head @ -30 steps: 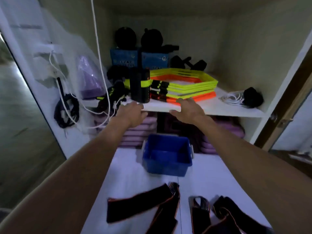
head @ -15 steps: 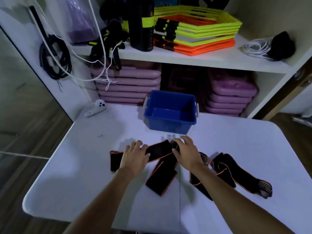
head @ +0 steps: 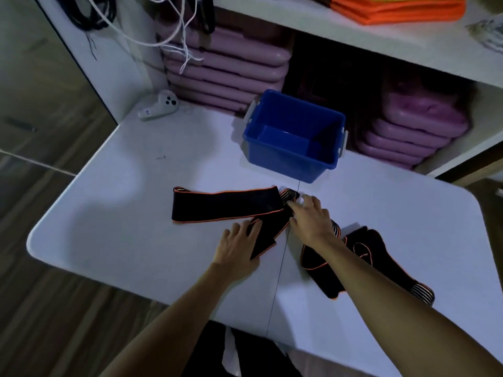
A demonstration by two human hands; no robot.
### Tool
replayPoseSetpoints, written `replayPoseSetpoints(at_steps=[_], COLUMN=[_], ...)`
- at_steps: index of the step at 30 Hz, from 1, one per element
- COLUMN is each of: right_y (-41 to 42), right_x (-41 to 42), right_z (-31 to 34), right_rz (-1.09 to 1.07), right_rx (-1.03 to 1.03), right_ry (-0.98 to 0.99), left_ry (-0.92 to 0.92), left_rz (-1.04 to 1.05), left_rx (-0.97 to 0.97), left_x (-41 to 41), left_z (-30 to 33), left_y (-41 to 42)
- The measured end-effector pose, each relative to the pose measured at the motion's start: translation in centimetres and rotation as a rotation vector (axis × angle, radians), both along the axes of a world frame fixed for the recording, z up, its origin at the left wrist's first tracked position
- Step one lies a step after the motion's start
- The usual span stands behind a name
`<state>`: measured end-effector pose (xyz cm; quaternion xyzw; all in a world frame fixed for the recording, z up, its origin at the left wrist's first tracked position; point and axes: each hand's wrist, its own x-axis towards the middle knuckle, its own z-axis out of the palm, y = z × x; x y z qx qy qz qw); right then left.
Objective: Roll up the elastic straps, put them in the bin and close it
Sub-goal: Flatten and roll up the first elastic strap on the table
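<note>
Bin (head: 295,156): open-topped, unobstructed above. Table (head: 122,219): bare at left. Obstacles: straps (head: 226,205) just before bin; shelf (head: 353,36) overhanging behind.

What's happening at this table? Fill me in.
A person is starting on the black elastic straps. Both hands rest flat on the left strap, which lies folded in a V on the white table: left hand on its near arm, right hand by the striped fold. A second strap lies unrolled to the right. The blue bin is open and empty; nothing is rolled yet.
</note>
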<state>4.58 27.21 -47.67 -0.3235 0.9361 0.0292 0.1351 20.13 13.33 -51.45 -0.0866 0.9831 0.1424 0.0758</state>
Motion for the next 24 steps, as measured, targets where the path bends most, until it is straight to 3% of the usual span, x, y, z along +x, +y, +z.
replayPoseSetpoints(at_steps=[7, 11, 14, 16, 19, 22, 24], right_y=[-0.1, 1.0, 1.5, 1.5, 1.0, 0.7, 1.1], right_x=[-0.9, -1.4, -1.3, -1.2, -0.9, -0.9, -1.3], right_z=[-0.4, -0.4, -0.5, -0.5, -0.6, -0.9, -1.0], right_rz=[-0.042, -0.094, -0.105, -0.103, -0.049, 0.020, -0.046], right_rx=[0.006, -0.008, -0.039, -0.064, -0.093, -0.052, -0.023], right_ry=[0.051, 0.056, 0.065, 0.093, 0.075, 0.061, 0.092], left_ry=[0.275, 0.310, 0.274, 0.272, 0.230, 0.074, 0.013], left_rz=[0.196, 0.409, 0.507, 0.486, 0.296, 0.229, 0.258], left_rx=[0.216, 0.325, 0.245, 0.149, 0.012, -0.003, 0.009], left_x=[5.9, 11.0, 12.6, 12.3, 10.6, 10.1, 10.8], left_z=[1.5, 0.7, 0.6, 0.8, 0.4, -2.1, -3.4], left_y=[-6.3, -9.9, -10.5, -10.2, -9.2, -8.2, -8.5])
